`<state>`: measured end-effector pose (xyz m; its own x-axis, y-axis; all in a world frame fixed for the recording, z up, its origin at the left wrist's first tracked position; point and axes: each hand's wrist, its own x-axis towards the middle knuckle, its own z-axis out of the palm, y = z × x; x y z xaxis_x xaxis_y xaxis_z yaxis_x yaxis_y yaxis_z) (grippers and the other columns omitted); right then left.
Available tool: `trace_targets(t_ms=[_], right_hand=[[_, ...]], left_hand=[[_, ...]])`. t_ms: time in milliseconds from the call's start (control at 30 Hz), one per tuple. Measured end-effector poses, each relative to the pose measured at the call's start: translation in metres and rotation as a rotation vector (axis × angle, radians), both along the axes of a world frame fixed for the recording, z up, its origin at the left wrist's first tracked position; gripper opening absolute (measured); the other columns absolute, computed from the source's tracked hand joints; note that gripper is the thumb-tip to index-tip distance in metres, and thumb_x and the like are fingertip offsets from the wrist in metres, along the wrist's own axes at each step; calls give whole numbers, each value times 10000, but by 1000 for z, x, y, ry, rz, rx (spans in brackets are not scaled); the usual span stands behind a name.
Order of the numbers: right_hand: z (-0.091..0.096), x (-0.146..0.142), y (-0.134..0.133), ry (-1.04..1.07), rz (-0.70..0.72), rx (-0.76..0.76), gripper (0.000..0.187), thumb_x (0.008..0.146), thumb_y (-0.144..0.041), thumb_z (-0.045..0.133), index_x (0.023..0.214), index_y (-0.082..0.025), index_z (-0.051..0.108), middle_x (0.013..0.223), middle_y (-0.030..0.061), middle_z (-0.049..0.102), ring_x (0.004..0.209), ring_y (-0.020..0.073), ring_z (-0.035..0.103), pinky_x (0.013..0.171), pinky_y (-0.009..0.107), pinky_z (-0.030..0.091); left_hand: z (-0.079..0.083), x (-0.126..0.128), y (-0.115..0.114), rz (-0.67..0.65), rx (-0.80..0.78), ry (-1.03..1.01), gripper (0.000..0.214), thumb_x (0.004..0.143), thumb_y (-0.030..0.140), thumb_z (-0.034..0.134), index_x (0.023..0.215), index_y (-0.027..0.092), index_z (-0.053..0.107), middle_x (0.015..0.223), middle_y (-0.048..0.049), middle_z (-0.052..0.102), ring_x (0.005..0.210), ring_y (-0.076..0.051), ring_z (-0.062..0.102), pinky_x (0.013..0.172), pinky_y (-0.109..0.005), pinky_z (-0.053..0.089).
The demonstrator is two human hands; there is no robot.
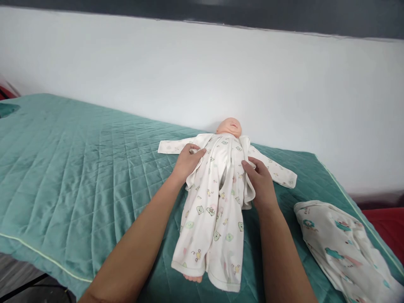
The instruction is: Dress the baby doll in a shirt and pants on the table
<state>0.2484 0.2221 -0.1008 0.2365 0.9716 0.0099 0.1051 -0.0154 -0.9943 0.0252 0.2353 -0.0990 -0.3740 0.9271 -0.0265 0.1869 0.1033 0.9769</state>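
Observation:
A baby doll (229, 126) lies on its back, its head toward the wall and one foot (193, 278) showing below a trouser hem. White printed baby trousers (210, 206) cover its legs and reach high up the front. Under and beside them is a matching baby shirt (280, 173), its sleeves spread to both sides and its front flaps apart. At the doll's left-hand edge in view, my left hand (188, 162) pinches the cloth between thumb and fingers. My right hand (259, 179) grips the cloth at the opposite side. Which layer each hand holds is partly hidden.
A green quilted cover (78, 181) with a pale piped edge spreads beneath the doll. Another white printed cloth (344, 248) lies crumpled at the right. Behind stands a white wall (158, 71); something red (385, 227) shows past the right edge.

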Motion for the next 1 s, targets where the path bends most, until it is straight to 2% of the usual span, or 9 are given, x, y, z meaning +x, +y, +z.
trace_targets(t_ms=[200, 467, 667, 867, 1000], right_hand=[[-7, 0, 2, 82, -39, 12, 357, 724, -436, 762, 1024, -244, 737, 712, -40, 656, 639, 160, 565, 599, 281, 468], [-13, 4, 7, 87, -72, 50, 350, 696, -418, 792, 991, -238, 738, 729, -35, 651, 642, 151, 562, 587, 275, 462], [-13, 11, 9, 72, -129, 65, 363, 660, -386, 807, 971, -217, 725, 764, -25, 682, 620, 138, 548, 574, 277, 448], [-8, 23, 11, 95, -238, 60, 365, 633, -348, 785, 961, -206, 713, 650, -47, 605, 535, 121, 490, 489, 267, 390], [-7, 36, 13, 61, -262, 49, 386, 612, -332, 759, 967, -191, 699, 622, -58, 574, 518, 108, 476, 471, 245, 365]], left_hand=[[0, -3, 0, 14, 41, 23, 142, 802, 278, 706, 908, 220, 631, 617, 57, 468, 597, -147, 453, 620, -269, 349], [-5, -8, 4, 86, 135, 88, 165, 708, 132, 670, 833, 217, 603, 663, 46, 510, 619, -155, 457, 642, -282, 352], [-9, -14, 6, 115, 135, 215, 167, 726, 125, 621, 849, 232, 582, 602, 61, 498, 555, -158, 439, 615, -285, 328], [-12, -26, 11, 187, 157, 328, 148, 748, 114, 589, 852, 219, 588, 693, 28, 549, 614, -169, 478, 660, -298, 351], [-17, -32, 14, 205, 134, 437, 156, 776, 119, 567, 893, 215, 606, 823, -9, 634, 755, -200, 576, 744, -309, 408]])
